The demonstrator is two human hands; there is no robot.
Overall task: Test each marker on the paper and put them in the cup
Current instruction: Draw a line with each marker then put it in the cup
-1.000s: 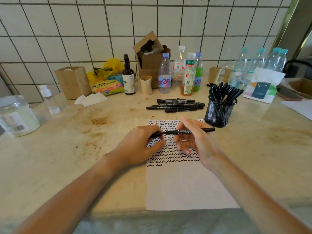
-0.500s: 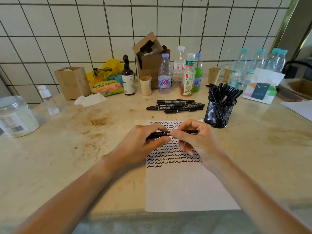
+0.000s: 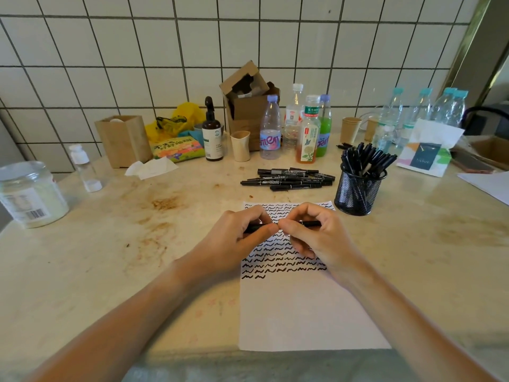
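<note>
Both hands hold one black marker (image 3: 311, 223) level above the white paper (image 3: 303, 312), whose upper half carries rows of black squiggles. My left hand (image 3: 234, 238) pinches the marker's left end and my right hand (image 3: 314, 235) grips its right part; the thumbs meet at the middle, hiding the cap joint. A black mesh cup (image 3: 358, 193) full of black markers stands just right of the paper's top. A pile of several loose black markers (image 3: 289, 179) lies behind the paper.
Along the tiled wall stand drink bottles (image 3: 271, 130), a brown pump bottle (image 3: 212, 133), paper cups (image 3: 241, 146), cardboard boxes (image 3: 248, 106), a tissue pack (image 3: 427, 153) and water bottles (image 3: 418, 111). A large plastic jar (image 3: 30, 194) sits far left. The table's front edge runs below the paper.
My hands have closed together along the marker: its long right end, exposed a second ago, is now mostly covered. The marker stays level over the squiggles.
</note>
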